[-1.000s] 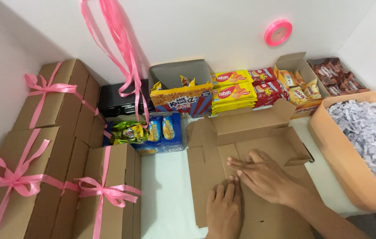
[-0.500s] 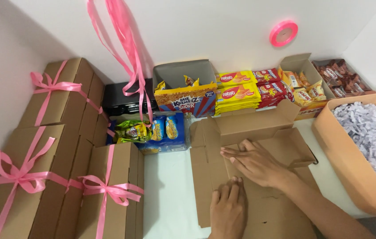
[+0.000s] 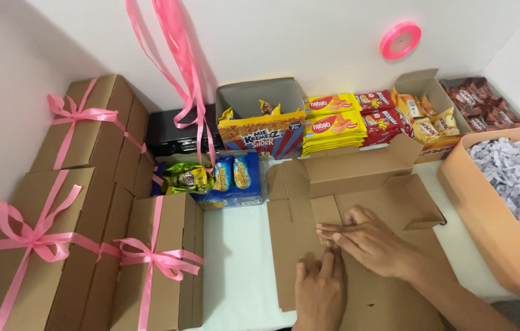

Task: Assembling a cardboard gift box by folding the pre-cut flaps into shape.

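Note:
A flat, partly folded brown cardboard box lies on the white table in front of me, its far flaps raised. My left hand presses palm-down on the box's near left panel. My right hand lies flat across the middle panel, fingers pointing left and touching a fold line just above my left fingertips. Neither hand holds anything.
Brown boxes tied with pink ribbon are stacked at the left. Snack packs and cartons line the back wall. An orange bin of shredded paper stands at the right. Pink ribbon strands hang down; a pink ribbon roll is on the wall.
My right hand has slid left and toward the fold line, and my left hand has stayed pressed on the cardboard. The view has shifted slightly.

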